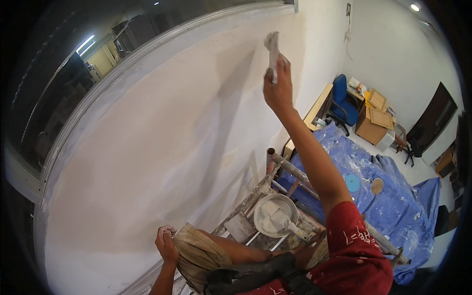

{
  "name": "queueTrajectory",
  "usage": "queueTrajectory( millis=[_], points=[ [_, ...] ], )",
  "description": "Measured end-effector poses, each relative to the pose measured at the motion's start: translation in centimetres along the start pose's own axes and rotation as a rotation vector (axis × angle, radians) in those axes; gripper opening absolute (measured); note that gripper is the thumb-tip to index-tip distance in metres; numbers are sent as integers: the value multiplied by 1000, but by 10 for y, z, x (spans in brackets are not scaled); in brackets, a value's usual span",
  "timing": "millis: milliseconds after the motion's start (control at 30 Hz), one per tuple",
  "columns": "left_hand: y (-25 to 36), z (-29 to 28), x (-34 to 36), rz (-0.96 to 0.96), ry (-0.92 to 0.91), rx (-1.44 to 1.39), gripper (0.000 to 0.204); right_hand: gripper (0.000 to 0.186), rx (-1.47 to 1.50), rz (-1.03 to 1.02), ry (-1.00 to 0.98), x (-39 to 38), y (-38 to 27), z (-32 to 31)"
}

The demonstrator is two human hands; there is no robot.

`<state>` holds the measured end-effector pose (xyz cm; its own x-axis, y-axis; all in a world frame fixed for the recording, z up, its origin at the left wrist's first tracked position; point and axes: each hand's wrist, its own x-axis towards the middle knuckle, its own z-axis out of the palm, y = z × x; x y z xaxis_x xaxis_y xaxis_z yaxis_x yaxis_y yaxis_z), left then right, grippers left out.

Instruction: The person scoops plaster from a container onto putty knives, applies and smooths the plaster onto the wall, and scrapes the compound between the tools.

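Observation:
My right hand (279, 88) is raised high at the wall, its fingers wrapped round a putty knife (272, 43) smeared with white filler. The upper end of the knife meets or nearly meets the pale wall (147, 142); the exact contact cannot be made out. Low at the left, my left hand (167, 243) is closed beside my knee, with white dust on the curled fingers. Whether anything sits inside them is hidden. Between my legs and the wall stands a round bucket (260, 230) of white filler, with a broad scraper (282, 220) lying in it.
Under the bucket are worn, splattered scaffold boards (240, 227) with a rusty metal pipe (290, 167) alongside. A blue tarp (339, 152) covers things below at the right. Farther off are a blue office chair (342, 101) and cardboard boxes (371, 125). A window frame (103, 86) borders the wall.

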<state>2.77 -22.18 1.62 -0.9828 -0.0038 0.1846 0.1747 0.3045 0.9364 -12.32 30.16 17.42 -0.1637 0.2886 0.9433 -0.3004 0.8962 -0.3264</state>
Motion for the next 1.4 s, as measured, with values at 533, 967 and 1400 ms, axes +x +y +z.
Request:
queueTrajectory(
  millis=[533,967,1400],
  points=[
    [31,15,6,72,-145,268,26,50,-13,182,-494,-62,-9,-31],
    [29,23,8,80,-106,244,27,48,112,426,-401,76,61,-12],
    [22,17,8,53,-34,243,28,48,42,439,-553,10,-24,-41]
  ],
)
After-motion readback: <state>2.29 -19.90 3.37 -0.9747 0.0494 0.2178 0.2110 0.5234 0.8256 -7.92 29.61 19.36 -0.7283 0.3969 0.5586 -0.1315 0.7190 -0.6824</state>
